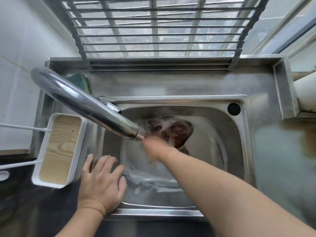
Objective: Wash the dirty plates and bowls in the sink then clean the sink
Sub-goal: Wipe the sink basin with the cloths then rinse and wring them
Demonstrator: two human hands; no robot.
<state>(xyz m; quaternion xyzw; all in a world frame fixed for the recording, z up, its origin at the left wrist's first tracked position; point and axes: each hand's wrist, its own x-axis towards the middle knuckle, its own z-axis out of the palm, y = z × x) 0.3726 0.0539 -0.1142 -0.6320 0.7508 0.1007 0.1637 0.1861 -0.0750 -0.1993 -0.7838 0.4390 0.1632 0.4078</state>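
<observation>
A steel sink (239,151) holds white dishes under blurred running water. One white plate or bowl (201,134) carries a reddish-brown smear (177,134). The chrome tap spout (89,106) ends above them. My right hand (155,147) is motion-blurred just below the spout, over the dirty dish; its fingers cannot be made out. My left hand (100,180) rests with fingers spread on the sink's front-left rim, at the edge of a white dish (136,177).
A green and blue sponge (78,81) lies at the back left behind the tap. A white tray with a wooden bottom (59,149) hangs left of the sink. A metal rack (157,31) stands over the back ledge. A white pipe (306,93) is at right.
</observation>
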